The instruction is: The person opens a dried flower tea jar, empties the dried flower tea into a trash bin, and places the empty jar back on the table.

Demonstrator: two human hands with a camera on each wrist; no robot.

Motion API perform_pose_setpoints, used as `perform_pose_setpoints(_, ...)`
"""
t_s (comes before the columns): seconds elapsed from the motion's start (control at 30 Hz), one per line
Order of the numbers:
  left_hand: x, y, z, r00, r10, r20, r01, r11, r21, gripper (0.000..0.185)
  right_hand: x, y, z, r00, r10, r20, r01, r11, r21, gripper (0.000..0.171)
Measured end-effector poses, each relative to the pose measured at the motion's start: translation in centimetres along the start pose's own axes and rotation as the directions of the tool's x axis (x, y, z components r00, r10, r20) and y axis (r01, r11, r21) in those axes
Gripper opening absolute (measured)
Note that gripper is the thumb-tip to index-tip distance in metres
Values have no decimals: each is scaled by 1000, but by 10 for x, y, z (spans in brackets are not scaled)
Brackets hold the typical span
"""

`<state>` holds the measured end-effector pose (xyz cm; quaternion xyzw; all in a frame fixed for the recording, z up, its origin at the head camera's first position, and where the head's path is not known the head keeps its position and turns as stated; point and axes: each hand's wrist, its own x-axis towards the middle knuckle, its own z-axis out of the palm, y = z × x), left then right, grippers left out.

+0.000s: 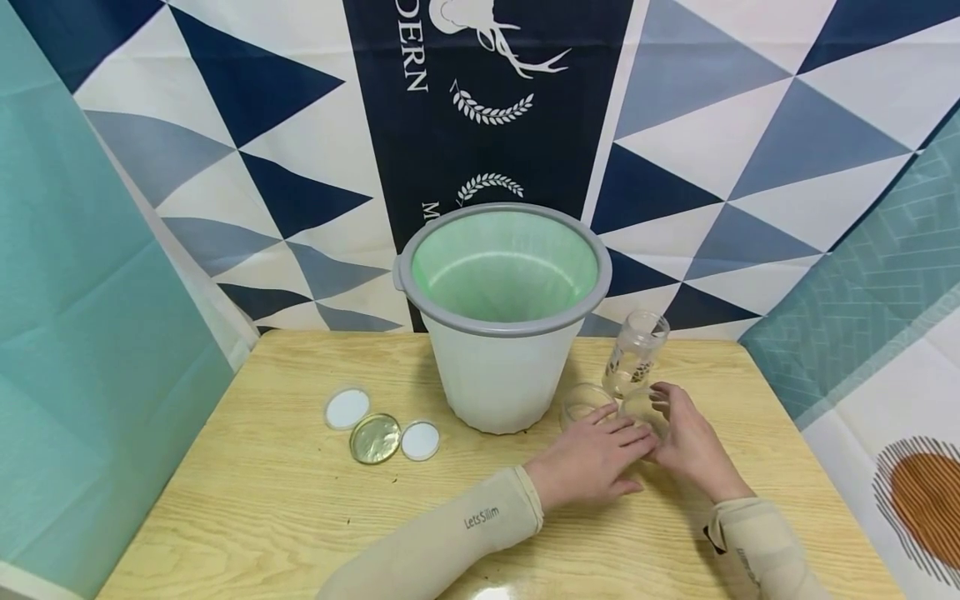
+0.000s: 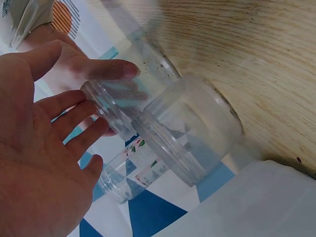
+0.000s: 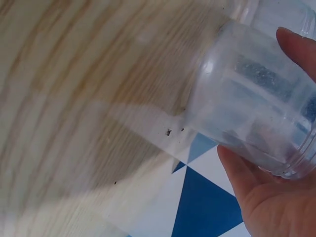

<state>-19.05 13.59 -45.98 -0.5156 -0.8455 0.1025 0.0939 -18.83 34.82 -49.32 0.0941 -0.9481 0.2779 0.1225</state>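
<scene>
My right hand (image 1: 690, 446) grips a wide clear jar (image 3: 247, 94), thumb on one side and fingers round the other. The jar has a threaded mouth and stands on the table. My left hand (image 1: 588, 462) reaches over the front of the jars with its fingers extended; in the left wrist view its palm (image 2: 44, 163) shows, holding nothing. Whether those fingertips touch a jar I cannot tell. A second wide clear jar (image 2: 197, 123) is just left of the gripped one. Behind them stands a taller clear bottle (image 1: 637, 350) with a printed leaf pattern.
A white bucket (image 1: 498, 375) with a grey rim and green inside stands at the back middle, close to the jars. On the left lie a white lid (image 1: 348, 408), a gold lid (image 1: 376, 439) and a smaller white lid (image 1: 420, 440). A patterned cloth (image 1: 300, 100) hangs behind the table.
</scene>
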Motion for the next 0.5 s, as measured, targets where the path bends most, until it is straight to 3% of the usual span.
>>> perform_pose_setpoints(0.3, -1, -3, 3, 1000, 1, 6, -1, 1000, -1, 68, 0, 3, -1, 999, 9, 32, -8, 1000, -13, 96)
perform_pose_setpoints(0.43, -12, -8, 1, 995, 62, -79, -60, 998, 25, 68, -4, 0, -9, 1000, -5, 17, 6, 996, -90, 97)
perform_pose_setpoints(0.5, -25, -12, -6, 980, 117, -161, -108, 992, 67, 66, -7, -3, -17, 1000, -13, 10, 15, 992, -127, 100)
